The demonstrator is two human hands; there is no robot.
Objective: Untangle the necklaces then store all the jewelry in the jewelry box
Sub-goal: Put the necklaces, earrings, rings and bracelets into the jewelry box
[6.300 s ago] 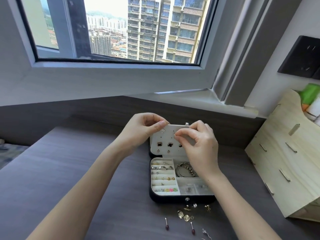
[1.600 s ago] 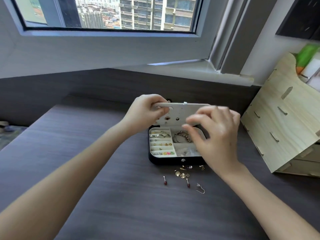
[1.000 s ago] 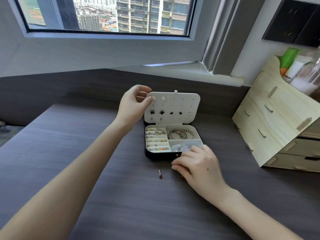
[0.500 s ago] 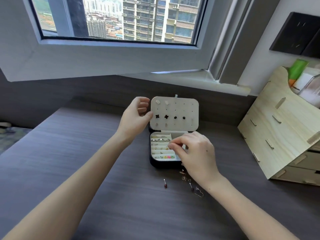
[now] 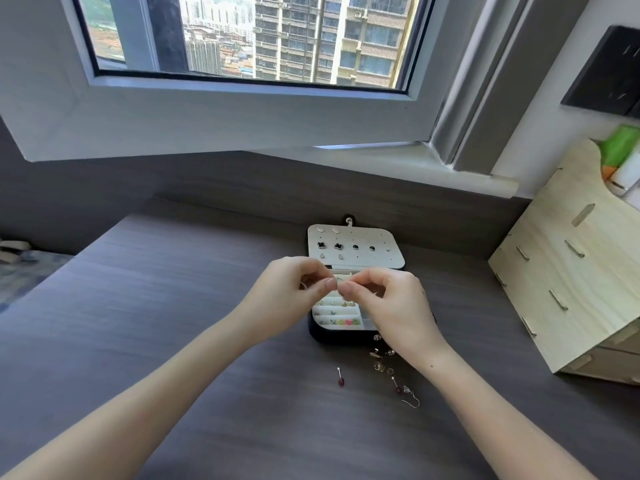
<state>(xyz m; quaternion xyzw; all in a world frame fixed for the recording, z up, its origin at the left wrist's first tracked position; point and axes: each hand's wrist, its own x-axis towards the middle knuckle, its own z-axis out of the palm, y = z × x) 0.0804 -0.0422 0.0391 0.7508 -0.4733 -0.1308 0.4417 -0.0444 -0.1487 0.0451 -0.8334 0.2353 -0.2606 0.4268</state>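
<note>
Above the open jewelry box (image 5: 346, 336), the left hand (image 5: 294, 292) and the right hand (image 5: 388, 303) are brought together, thumbs and forefingers pinched tip to tip around a very small piece of jewelry (image 5: 337, 284), too tiny for its kind to be told. The box is set on the dark wood-grain desk (image 5: 173, 323) near the back wall, with its pale lid (image 5: 381, 258) raised upright; several studs, two of them black clover shapes (image 5: 322, 245), are pinned to the lid's perforated panel. Rows of small earrings are seen in the slotted compartment on the box's left side, the right side being hidden behind the right hand. Just in front of the box, loose earrings (image 5: 381, 358) are scattered on the desk, among them a red-beaded pin (image 5: 341, 378) lying apart to the left and a hook earring (image 5: 410, 398) nearest the camera. A light wooden organizer (image 5: 571, 271) is placed at the desk's right edge.
</note>
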